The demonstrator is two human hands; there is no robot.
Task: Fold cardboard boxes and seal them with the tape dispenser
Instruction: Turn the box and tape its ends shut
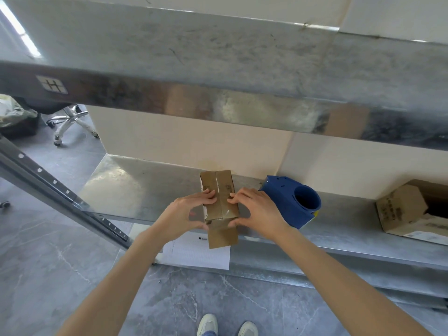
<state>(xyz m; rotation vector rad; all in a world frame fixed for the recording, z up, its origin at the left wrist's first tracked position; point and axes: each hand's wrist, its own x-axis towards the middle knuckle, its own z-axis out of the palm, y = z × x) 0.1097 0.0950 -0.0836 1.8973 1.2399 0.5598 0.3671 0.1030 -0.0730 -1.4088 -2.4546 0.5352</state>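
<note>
At frame centre, left hand (191, 212) and right hand (257, 209) both grasp the small box (219, 197) on the shelf (145, 185), pressing clear tape; uneven thumb pressure could wrinkle it or reopen the seam.

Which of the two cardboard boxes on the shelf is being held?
The small box beside the blue tape dispenser, gripped by both hands; the other box sits untouched at far right.

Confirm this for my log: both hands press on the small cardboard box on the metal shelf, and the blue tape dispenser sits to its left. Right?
Not quite. The head view shows the blue tape dispenser to the right of the small cardboard box, beside the right hand. The left hand also presses on the box.
</note>
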